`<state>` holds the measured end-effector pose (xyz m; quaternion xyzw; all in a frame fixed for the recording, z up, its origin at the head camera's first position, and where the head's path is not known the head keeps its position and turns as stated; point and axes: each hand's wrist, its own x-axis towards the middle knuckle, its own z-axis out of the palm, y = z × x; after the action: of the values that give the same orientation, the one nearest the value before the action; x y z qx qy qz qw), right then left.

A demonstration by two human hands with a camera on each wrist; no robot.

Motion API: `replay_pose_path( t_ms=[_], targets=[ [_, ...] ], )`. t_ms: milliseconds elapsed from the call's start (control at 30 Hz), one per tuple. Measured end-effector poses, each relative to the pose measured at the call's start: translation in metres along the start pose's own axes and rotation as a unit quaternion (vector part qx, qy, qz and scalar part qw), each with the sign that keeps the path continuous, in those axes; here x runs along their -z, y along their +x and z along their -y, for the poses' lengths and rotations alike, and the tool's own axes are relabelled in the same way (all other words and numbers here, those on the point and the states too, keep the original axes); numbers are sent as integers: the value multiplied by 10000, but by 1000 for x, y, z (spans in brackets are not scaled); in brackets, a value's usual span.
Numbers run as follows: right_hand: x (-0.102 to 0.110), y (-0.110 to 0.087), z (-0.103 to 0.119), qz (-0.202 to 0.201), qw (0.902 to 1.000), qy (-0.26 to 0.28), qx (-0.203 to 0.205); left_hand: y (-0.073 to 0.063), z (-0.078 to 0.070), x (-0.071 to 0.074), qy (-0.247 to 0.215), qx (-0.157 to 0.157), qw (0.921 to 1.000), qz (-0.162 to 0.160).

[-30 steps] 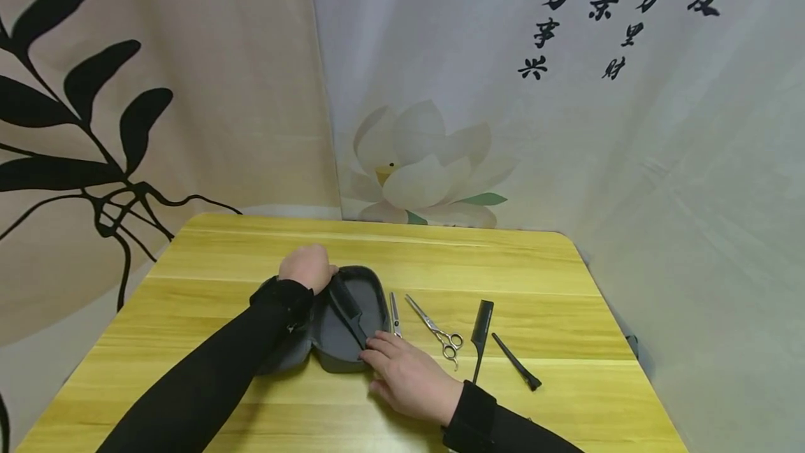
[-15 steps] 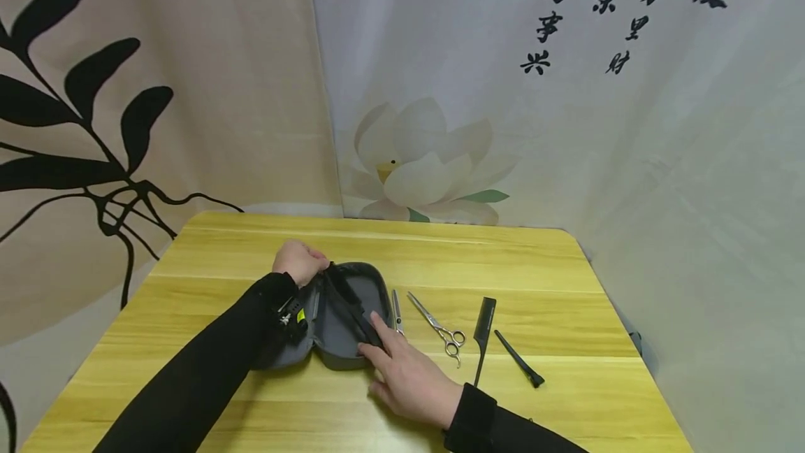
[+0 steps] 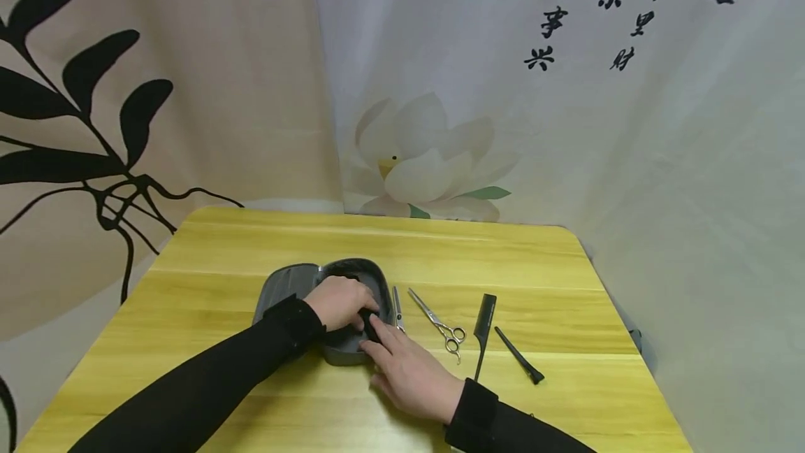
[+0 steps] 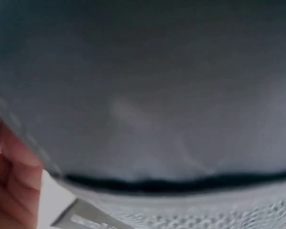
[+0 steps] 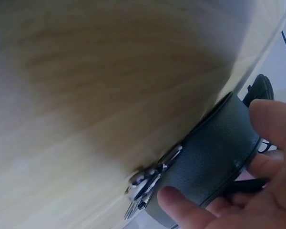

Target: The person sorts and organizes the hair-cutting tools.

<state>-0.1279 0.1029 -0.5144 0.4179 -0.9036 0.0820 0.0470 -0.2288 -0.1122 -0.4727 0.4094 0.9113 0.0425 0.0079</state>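
Observation:
An open grey zip case [image 3: 355, 264] lies on the table with its lid [image 3: 286, 284] folded to the left. My left hand [image 3: 342, 299] reaches across into it, curled fingers on a black comb [image 3: 370, 325] that is mostly hidden beneath. Around the comb's near end, at the case's right rim, are the fingers of my right hand [image 3: 411, 372]. In the right wrist view, part of the comb [image 5: 250, 185] shows between these fingers, and one finger touches the case's outer wall [image 5: 209, 148]. The left wrist view is mostly filled by blurred grey lining [image 4: 157, 95].
Right of the case lie narrow scissors [image 3: 397, 307], partly behind my right hand, and a second pair of scissors [image 3: 440, 327]. Farther right are a black tail comb [image 3: 484, 320] and a black hair clip [image 3: 518, 355]. A printed curtain [image 3: 440, 89] hangs behind the wooden table [image 3: 264, 236].
My left hand has moved from the comb's far end, at the case's back left, toward my right hand, uncovering the lid. My right hand stays near the rim, fingers shifted onto the comb's near end.

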Motion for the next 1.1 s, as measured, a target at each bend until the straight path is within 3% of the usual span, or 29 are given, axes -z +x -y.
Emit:
replay_pose_path(
  t_ms=[67,133,333,633,833,900,967,1100],
  targets=[
    [1,1,-2,-24,10000,12,19,4,-2,-2,99,-468,9988,-42],
    [2,1,-2,-53,10000,49,12,5,-2,-3,281,-659,9972,-192],
    [3,0,-2,-95,9997,156,-129,4,-5,-7,1222,-244,9917,-315],
    [7,-1,-2,247,9995,-10,-199,1,-7,-10,1419,20,9899,-41],
    [6,1,-5,-296,9995,28,137,-8,-6,-14,1970,15,9804,73],
    [6,3,-4,-449,9984,-87,344,-9,-9,-14,2262,-116,9740,115],
    [6,5,-4,-548,9964,-319,555,-10,-13,-14,2395,-452,9698,17],
    [10,7,-5,-671,9941,-513,676,-10,-16,-14,1809,-1154,9764,-248]
  ],
)
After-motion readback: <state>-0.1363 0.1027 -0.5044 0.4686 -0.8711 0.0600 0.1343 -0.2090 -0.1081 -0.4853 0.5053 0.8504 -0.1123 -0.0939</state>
